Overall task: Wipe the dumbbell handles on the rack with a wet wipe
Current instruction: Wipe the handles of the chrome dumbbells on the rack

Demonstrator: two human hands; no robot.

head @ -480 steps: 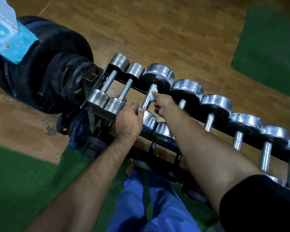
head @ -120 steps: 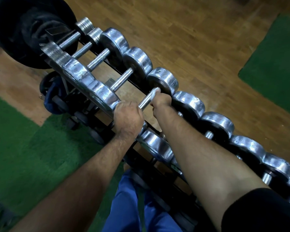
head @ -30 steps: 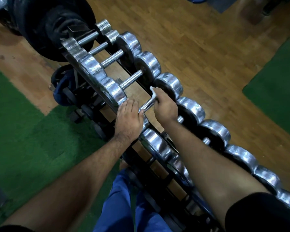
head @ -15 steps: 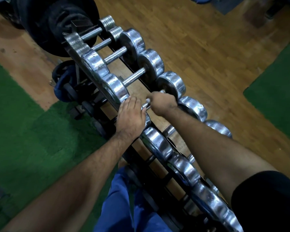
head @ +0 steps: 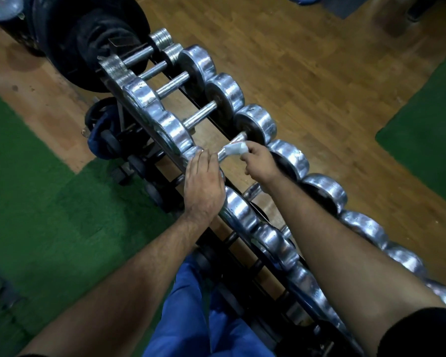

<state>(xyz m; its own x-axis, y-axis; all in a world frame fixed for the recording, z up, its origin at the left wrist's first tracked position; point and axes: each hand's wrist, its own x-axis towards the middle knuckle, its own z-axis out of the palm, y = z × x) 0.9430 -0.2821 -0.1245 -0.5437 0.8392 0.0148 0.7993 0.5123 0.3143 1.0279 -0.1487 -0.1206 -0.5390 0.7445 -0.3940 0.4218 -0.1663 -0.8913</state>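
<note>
Right hand (head: 259,161) pinches a wet wipe (head: 234,148) around the chrome dumbbell handle (head: 231,150); left hand (head: 204,186) rests flat, fingers straight, on the dumbbell's near head (head: 193,153).

The head view looks down on a long rack (head: 218,130) that carries a row of chrome dumbbells. The left hand (head: 204,188) lies flat, with straight fingers, on the near head of one dumbbell (head: 258,124). The right hand (head: 259,161) pinches a white wet wipe (head: 233,148), and the wipe is wrapped on this dumbbell's handle (head: 223,155) (between its two heads). Black weight plates (head: 88,45) stand at the far end of the rack. Under the rack there is a wooden floor (head: 319,73) with green mats (head: 49,215).
</note>
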